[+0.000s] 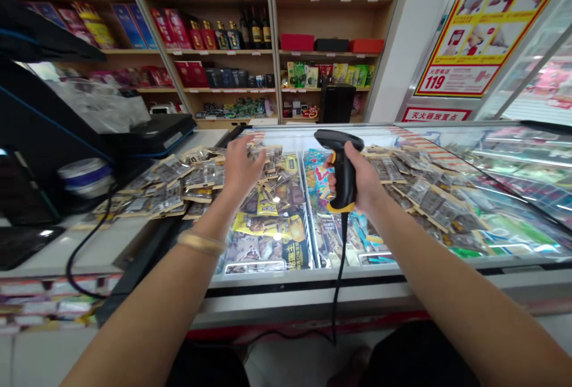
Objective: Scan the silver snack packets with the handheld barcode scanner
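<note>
My right hand [363, 176] is wrapped round the handle of a black and yellow barcode scanner [344, 178], its head tilted up to the left. The scanner's cord [340, 274] hangs down over the front of a glass-topped freezer. My left hand [243, 163] hovers with fingers apart over the left pile of small flat packets [203, 175]; no item shows in it. These packets have clear fronts and tan edges. A second pile of such packets [429, 190] lies on the glass to the right of my right hand.
Beneath the glass lie ice cream packs [268, 238] in the freezer [379, 279]. Left are a counter [107, 244], a tape roll [84, 175], a dark screen and plastic bags [102, 104]. Shelves [210, 53] of boxed bottles stand behind, with a wall poster [487, 29] on the right.
</note>
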